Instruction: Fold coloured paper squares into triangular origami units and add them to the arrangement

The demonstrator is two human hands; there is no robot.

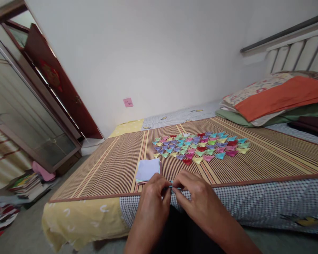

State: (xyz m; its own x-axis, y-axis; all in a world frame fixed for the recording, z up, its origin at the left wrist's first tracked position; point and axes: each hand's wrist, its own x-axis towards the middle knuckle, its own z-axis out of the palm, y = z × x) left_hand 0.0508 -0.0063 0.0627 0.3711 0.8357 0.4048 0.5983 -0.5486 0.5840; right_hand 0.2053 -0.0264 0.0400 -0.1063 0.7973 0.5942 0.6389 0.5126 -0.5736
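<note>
Your left hand (152, 195) has its thumb and index finger closed in a pinch, and the little blue paper (171, 186) is caught between the tips. Your right hand (194, 190) mirrors it from the other side, thumb and forefinger drawn together on the same paper. You leave hardly any space between the two sets of fingertips, and your remaining fingers curl in toward the palms.

The blue paper is at the front edge of the mat (116, 165), between your two hands and above the checked sheet (254, 199). Only slivers of it show past your fingers; it looks small and narrow, and you cover so much of it that its folds cannot be made out.

Just beyond your left hand lies the stack of square paper (148, 170), a pale lavender sheet on top and other colours peeping out along its edges. Your knuckles overlap its near corner in this view, so whether you touch it cannot be told. Farther off, to the right of the stack, folded paper pieces (201, 149) sit on the mat in loose rows, pointed and small, in red, pink, yellow, green, blue and purple.
</note>
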